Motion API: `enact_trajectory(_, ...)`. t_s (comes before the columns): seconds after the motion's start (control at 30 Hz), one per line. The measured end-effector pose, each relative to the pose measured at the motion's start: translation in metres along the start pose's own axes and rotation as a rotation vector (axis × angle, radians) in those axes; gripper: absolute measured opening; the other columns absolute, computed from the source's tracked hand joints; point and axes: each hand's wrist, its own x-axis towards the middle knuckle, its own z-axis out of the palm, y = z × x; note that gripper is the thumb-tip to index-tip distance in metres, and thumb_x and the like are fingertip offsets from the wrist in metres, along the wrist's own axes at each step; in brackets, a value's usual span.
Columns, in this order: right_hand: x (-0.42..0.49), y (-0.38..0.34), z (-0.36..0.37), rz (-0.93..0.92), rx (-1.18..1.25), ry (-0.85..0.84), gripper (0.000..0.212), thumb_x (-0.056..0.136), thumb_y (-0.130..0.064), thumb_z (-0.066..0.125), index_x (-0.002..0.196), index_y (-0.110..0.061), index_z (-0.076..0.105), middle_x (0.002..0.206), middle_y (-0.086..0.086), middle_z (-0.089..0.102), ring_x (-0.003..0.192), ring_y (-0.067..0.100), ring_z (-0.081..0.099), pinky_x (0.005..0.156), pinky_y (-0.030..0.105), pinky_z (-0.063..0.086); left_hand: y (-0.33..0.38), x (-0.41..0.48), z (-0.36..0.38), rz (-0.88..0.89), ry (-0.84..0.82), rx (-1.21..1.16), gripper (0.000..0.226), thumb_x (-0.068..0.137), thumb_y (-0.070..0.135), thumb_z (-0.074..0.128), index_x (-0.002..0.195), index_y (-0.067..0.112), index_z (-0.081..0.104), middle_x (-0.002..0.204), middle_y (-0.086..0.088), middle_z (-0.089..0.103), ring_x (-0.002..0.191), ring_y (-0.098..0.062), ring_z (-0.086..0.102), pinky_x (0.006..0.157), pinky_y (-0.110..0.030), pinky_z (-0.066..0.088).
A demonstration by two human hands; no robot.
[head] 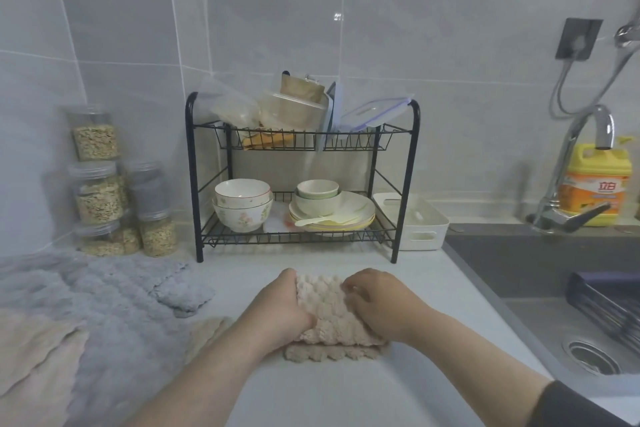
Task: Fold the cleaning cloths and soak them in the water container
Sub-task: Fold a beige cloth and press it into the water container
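So both hands are pinning the beige cloth [327, 308] flat to set the fold; left hand [280, 308] fingers curl round its edge; right hand [375, 302] fingers bent, gripping the top.

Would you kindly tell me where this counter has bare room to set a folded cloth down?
Bare counter lies between the dish rack and the beige cloth, and between that cloth and the sink. The left is crowded: grey cloths and pink cloths cover it, jars fill the back corner.
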Motion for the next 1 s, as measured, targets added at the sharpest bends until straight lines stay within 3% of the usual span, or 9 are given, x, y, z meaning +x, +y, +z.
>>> enact_trajectory(0.07,-0.005,0.001,-0.005,-0.067,0.018,-0.014,0.028,0.095,-0.025,0.048,0.12,-0.021,0.06,0.115,-0.008,0.058,0.107,0.016,0.054,0.082,0.016,0.034,-0.006,0.003,-0.004,0.096,0.038,0.137,0.062,0.08,0.034,0.067,0.134,0.026,0.038,0.132,0.008,0.044,0.122,-0.015,0.046,0.099,-0.03,0.039)
enact_trajectory(0.1,-0.006,0.004,-0.009,-0.074,0.039,-0.017,0.03,0.097,-0.025,0.049,0.125,-0.021,0.059,0.12,-0.01,0.058,0.112,0.013,0.053,0.083,0.012,0.031,-0.007,0.007,-0.007,0.147,0.044,0.14,0.068,0.081,0.037,0.067,0.14,0.027,0.037,0.142,0.011,0.038,0.129,-0.012,0.041,0.103,-0.027,0.035)
enact_trajectory(0.17,-0.008,0.012,-0.018,-0.02,0.106,-0.053,0.036,0.098,-0.026,0.05,0.134,-0.024,0.052,0.134,-0.014,0.051,0.126,0.007,0.045,0.092,0.007,0.025,-0.006,0.013,-0.011,0.221,-0.031,0.089,0.067,0.079,0.04,0.07,0.139,0.031,0.044,0.147,0.012,0.039,0.13,-0.007,0.042,0.105,-0.021,0.031)
enact_trajectory(0.3,-0.014,0.023,-0.023,0.006,0.119,-0.195,0.043,0.095,-0.032,0.054,0.137,-0.03,0.048,0.138,-0.016,0.049,0.131,0.006,0.042,0.106,0.019,0.027,-0.012,0.017,-0.005,0.22,-0.231,0.212,0.09,0.068,0.051,0.077,0.145,0.03,0.035,0.152,0.014,0.032,0.137,-0.005,0.034,0.105,-0.014,0.023)
enact_trajectory(0.5,-0.015,0.027,-0.025,0.042,0.141,-0.306,0.07,0.084,-0.047,0.066,0.145,-0.036,0.033,0.146,-0.017,0.039,0.134,0.004,0.035,0.107,0.02,0.023,-0.029,0.024,-0.001,0.232,-0.293,0.323,0.12,0.049,0.073,0.068,0.151,0.032,0.017,0.158,0.018,0.011,0.144,0.001,0.009,0.118,-0.024,0.012)
enact_trajectory(0.63,-0.015,0.029,-0.023,0.029,0.068,-0.344,0.084,0.078,-0.048,0.071,0.148,-0.033,0.027,0.149,-0.014,0.035,0.137,0.006,0.032,0.108,0.02,0.022,-0.033,0.027,0.0,0.251,-0.32,0.343,0.12,0.056,0.073,0.068,0.152,0.029,0.011,0.158,0.017,0.006,0.145,0.001,0.002,0.12,-0.026,0.008)
enact_trajectory(0.83,-0.014,0.024,-0.023,0.017,0.034,-0.348,0.077,0.08,-0.042,0.071,0.146,-0.031,0.033,0.145,-0.011,0.041,0.134,0.009,0.037,0.102,0.019,0.026,-0.033,0.031,0.0,0.216,-0.358,0.286,0.125,0.048,0.077,0.064,0.152,0.028,0.013,0.159,0.016,0.006,0.144,0.0,0.005,0.119,-0.023,0.007)
enact_trajectory(0.93,-0.015,0.023,-0.024,0.108,0.283,-0.266,0.072,0.074,-0.039,0.077,0.139,-0.031,0.046,0.133,-0.018,0.049,0.12,0.001,0.047,0.096,0.016,0.032,-0.026,0.02,-0.004,0.132,-0.204,0.017,0.106,0.064,0.063,0.071,0.15,0.023,0.023,0.157,0.009,0.018,0.142,-0.008,0.023,0.112,-0.022,0.019)
enact_trajectory(1.0,-0.011,0.027,-0.022,0.219,0.478,-0.102,0.045,0.074,-0.033,0.077,0.116,-0.026,0.063,0.113,-0.009,0.061,0.102,0.01,0.06,0.086,0.023,0.045,-0.018,0.017,-0.01,-0.061,-0.015,-0.196,0.08,0.079,0.05,0.068,0.143,0.013,0.036,0.143,0.0,0.043,0.126,-0.02,0.047,0.1,-0.029,0.038)
